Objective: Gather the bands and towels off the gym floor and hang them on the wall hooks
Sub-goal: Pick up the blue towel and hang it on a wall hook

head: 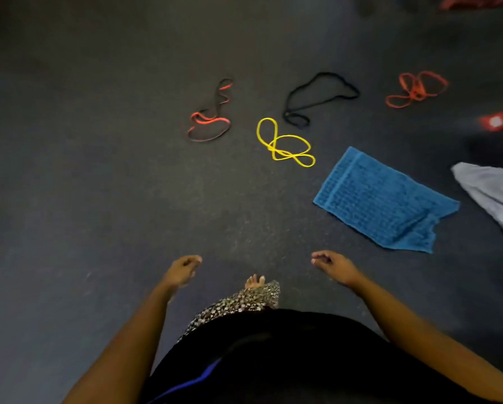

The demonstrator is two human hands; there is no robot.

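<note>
Holding nothing in my loosely curled left hand (pixel 183 271) and right hand (pixel 333 265), I fear the twisted yellow band (pixel 284 144) ahead of them knots when lifted.

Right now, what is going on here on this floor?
A person stands on the dark gym floor, looking down. The left hand and the right hand hang loosely curled and hold nothing. A yellow band, a black band, a red-and-black band and an orange band lie on the floor ahead, with a blue towel to the right and a grey cloth at the right edge. Nothing is picked up yet.
</note>
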